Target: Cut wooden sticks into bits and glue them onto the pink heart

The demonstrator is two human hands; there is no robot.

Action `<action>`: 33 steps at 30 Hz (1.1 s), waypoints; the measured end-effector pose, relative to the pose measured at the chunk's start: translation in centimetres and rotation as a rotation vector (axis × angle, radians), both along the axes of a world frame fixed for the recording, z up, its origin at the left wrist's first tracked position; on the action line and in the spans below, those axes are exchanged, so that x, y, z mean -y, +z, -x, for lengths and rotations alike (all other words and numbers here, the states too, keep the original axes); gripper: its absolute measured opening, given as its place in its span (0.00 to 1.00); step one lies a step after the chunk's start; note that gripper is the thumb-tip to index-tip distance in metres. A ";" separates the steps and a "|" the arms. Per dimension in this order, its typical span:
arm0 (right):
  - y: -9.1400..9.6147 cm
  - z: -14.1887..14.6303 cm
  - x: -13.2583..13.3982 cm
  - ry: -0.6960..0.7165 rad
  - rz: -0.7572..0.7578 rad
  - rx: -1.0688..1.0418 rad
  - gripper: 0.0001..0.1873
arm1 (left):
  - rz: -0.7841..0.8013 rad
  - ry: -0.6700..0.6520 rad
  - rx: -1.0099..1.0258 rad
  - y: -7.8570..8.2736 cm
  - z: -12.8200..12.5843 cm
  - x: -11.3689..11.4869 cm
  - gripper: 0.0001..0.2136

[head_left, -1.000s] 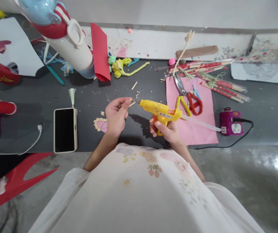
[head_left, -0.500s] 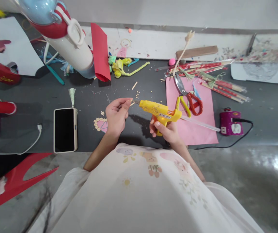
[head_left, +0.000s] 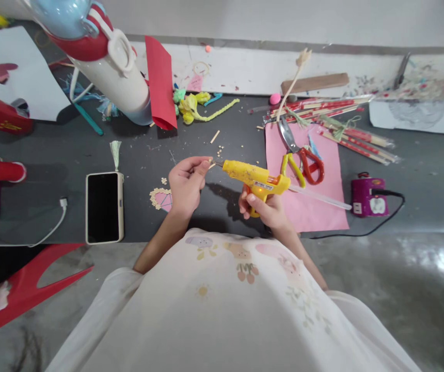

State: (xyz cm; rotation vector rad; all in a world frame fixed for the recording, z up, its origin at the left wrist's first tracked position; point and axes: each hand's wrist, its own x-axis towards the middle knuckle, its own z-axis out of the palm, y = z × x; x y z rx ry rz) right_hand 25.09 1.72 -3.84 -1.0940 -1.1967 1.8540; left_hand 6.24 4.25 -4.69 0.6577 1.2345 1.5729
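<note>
My right hand point(head_left: 264, 206) is wrapped round the handle of a yellow hot glue gun point(head_left: 247, 173), whose nozzle points left. A clear glue stick point(head_left: 320, 198) sticks out of its back end. My left hand point(head_left: 188, 183) pinches a small pale wooden piece point(head_left: 210, 164) at the nozzle tip; its shape is mostly hidden by the fingers. Beside my left wrist lies a pink heart point(head_left: 161, 199) edged with small wooden pieces, partly covered by the hand. Tiny wooden bits point(head_left: 220, 151) and a short wooden stick point(head_left: 215, 137) lie beyond the nozzle.
Scissors point(head_left: 294, 147) rest on pink paper point(head_left: 324, 214) to the right, near wrapped chopsticks point(head_left: 361, 142) and a purple power socket point(head_left: 369, 196). Leftward are a phone point(head_left: 104, 206), a tall bottle point(head_left: 117, 82), a red card point(head_left: 161, 82) and a white cable point(head_left: 53, 230).
</note>
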 end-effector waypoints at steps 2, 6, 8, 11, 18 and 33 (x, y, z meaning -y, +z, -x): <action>0.0 0.0 0.0 0.002 0.001 -0.006 0.18 | -0.004 -0.002 -0.004 0.0 0.0 0.0 0.11; 0.0 0.0 0.0 0.003 0.006 -0.004 0.18 | -0.010 -0.015 -0.009 0.0 0.0 0.0 0.11; 0.0 0.0 0.0 0.003 0.006 -0.004 0.18 | -0.016 -0.019 -0.007 0.0 0.0 0.0 0.10; 0.0 0.0 0.0 -0.002 0.010 -0.009 0.17 | -0.015 -0.021 -0.011 0.1 0.0 0.0 0.10; 0.1 0.1 0.1 -0.002 0.019 0.019 0.18 | 0.001 -0.014 -0.038 0.1 0.0 0.0 0.11; 0.1 0.0 0.1 0.012 0.018 0.018 0.18 | -0.028 -0.020 -0.076 -0.3 0.1 0.1 0.10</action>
